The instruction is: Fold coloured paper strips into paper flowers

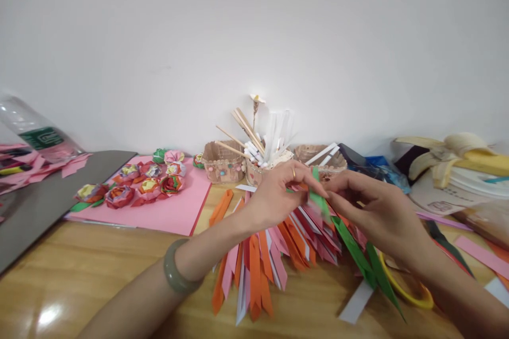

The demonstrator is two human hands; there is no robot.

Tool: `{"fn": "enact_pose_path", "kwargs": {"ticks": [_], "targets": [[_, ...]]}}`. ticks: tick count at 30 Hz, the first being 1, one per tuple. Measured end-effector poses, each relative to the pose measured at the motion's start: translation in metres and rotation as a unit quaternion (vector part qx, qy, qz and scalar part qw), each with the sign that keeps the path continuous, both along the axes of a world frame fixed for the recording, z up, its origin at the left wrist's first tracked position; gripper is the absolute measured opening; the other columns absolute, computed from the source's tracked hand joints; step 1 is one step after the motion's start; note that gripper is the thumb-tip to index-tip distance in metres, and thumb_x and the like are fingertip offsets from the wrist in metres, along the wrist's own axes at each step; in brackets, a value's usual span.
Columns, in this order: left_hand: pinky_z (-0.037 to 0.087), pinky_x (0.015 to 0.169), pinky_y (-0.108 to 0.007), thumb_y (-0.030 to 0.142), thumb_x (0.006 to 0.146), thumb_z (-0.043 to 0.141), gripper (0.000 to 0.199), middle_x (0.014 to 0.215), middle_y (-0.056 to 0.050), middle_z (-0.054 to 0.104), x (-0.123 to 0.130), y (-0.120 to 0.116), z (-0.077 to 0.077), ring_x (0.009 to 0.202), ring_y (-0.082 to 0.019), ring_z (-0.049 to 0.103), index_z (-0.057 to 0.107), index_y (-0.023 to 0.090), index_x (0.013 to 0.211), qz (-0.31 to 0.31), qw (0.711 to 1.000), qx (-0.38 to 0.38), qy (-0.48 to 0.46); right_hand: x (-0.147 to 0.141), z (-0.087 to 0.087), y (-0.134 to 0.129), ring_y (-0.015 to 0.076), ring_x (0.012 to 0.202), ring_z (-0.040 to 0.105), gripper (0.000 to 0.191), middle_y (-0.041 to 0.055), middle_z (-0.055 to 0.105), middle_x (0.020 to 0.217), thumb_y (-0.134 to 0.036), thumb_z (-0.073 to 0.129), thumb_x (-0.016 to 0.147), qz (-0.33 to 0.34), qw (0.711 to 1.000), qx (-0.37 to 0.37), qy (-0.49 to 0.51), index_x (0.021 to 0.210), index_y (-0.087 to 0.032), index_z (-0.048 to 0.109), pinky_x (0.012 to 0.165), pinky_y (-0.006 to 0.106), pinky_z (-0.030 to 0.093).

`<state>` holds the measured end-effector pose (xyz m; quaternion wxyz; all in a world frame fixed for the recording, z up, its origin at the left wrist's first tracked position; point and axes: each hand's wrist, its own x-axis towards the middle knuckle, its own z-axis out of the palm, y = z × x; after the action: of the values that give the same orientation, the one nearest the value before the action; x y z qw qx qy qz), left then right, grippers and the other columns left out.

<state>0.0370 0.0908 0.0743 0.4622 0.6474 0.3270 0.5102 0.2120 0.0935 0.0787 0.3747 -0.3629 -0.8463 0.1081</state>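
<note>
Head view — green paper strip (pixel 319 201)

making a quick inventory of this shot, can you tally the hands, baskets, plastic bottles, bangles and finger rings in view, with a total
Hands: 2, the left hand and the right hand
Baskets: 3
Plastic bottle: 1
Bangle: 1
Finger ring: 1
Total: 8
</note>
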Motion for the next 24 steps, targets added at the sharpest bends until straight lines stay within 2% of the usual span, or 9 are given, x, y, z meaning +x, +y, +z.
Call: {"fn": "enact_pose_path", "kwargs": {"ticks": [3,7,9,11,13,15,18,21,24], "targets": [[0.042,0.081,-0.028,0.001,0.07,0.051,0.03,0.087,-0.002,0.054,-0.002,0.001,0.0,0.088,-0.014,0.053,0.066,0.019,0.051,0.032,0.999,0.037,0.02,0.0,0.0,0.0,0.0098,0.047,0.049,0.014,-0.003,0.057,0.057,-0.016,0.053,0.083,-0.003,1.0,0.009,-0.004,0.07,-0.021,0.056,0.041,0.02,0.038],[0.038,0.057,-0.023,0.013,0.074,0.053,0.018,0.07,0.001,0.056,-0.007,0.005,0.001,0.061,-0.01,0.05,0.067,0.018,0.065,0.065,0.993,-0.097,-0.028,0.002,-0.005,0.0,0.0104,0.05,0.049,0.012,-0.0012,0.059,0.065,-0.014,0.055,0.083,-0.019,0.995,0.099,-0.022,0.074,-0.022,0.056,0.044,0.022,0.039],[0.029,0.047,-0.023,0.03,0.078,0.055,0.021,0.056,0.003,0.052,-0.008,0.007,-0.001,0.047,-0.008,0.04,0.065,0.017,0.066,0.026,0.982,-0.185,-0.016,0.004,-0.01,0.001,0.0112,0.054,0.053,0.012,0.0003,0.062,0.071,-0.012,0.054,0.083,-0.019,0.988,0.146,-0.037,0.077,-0.023,0.057,0.046,0.023,0.039],[0.026,0.046,-0.023,0.042,0.075,0.061,0.028,0.05,0.005,0.047,-0.009,0.009,-0.005,0.044,-0.007,0.036,0.066,0.016,0.065,-0.033,0.975,-0.219,0.007,0.005,-0.014,0.001,0.0114,0.055,0.055,0.012,0.0006,0.064,0.073,-0.012,0.055,0.082,-0.015,0.983,0.173,-0.051,0.079,-0.023,0.058,0.047,0.023,0.04],[0.032,0.052,-0.023,0.035,0.067,0.07,0.02,0.053,0.005,0.051,-0.008,0.012,-0.009,0.05,-0.008,0.042,0.067,0.015,0.065,-0.053,0.979,-0.195,0.007,0.005,-0.015,0.002,0.0108,0.054,0.056,0.01,0.0007,0.066,0.074,-0.013,0.056,0.081,-0.01,0.981,0.186,-0.059,0.08,-0.023,0.059,0.047,0.022,0.042],[0.038,0.061,-0.024,0.023,0.061,0.074,0.011,0.061,0.003,0.058,-0.006,0.013,-0.011,0.06,-0.01,0.049,0.068,0.016,0.066,-0.025,0.988,-0.154,-0.012,0.004,-0.012,0.003,0.0096,0.052,0.054,0.01,0.0011,0.066,0.074,-0.013,0.055,0.082,-0.006,0.981,0.184,-0.061,0.08,-0.022,0.059,0.046,0.021,0.043],[0.043,0.065,-0.025,0.013,0.053,0.075,0.014,0.064,0.003,0.062,-0.003,0.012,-0.01,0.064,-0.012,0.055,0.066,0.016,0.063,0.022,0.988,-0.142,-0.058,0.002,-0.005,0.003,0.0095,0.051,0.054,0.012,0.001,0.065,0.071,-0.012,0.051,0.084,0.003,0.988,0.148,-0.051,0.078,-0.021,0.058,0.044,0.02,0.043],[0.044,0.063,-0.026,0.015,0.063,0.068,0.005,0.067,0.001,0.064,-0.002,0.008,-0.006,0.063,-0.012,0.057,0.068,0.017,0.068,0.002,0.986,-0.148,-0.076,0.002,-0.003,0.002,0.0102,0.052,0.054,0.012,0.0001,0.062,0.068,-0.012,0.051,0.084,0.011,0.989,0.138,-0.051,0.077,-0.022,0.056,0.044,0.02,0.043],[0.044,0.069,-0.025,0.019,0.075,0.058,0.01,0.075,-0.001,0.065,-0.003,0.005,-0.002,0.071,-0.012,0.058,0.068,0.017,0.072,-0.019,0.987,-0.134,-0.085,0.005,-0.009,0.002,0.01,0.053,0.054,0.012,0.0005,0.062,0.071,-0.011,0.053,0.083,0.006,0.98,0.184,-0.073,0.078,-0.022,0.055,0.046,0.021,0.043]]}}
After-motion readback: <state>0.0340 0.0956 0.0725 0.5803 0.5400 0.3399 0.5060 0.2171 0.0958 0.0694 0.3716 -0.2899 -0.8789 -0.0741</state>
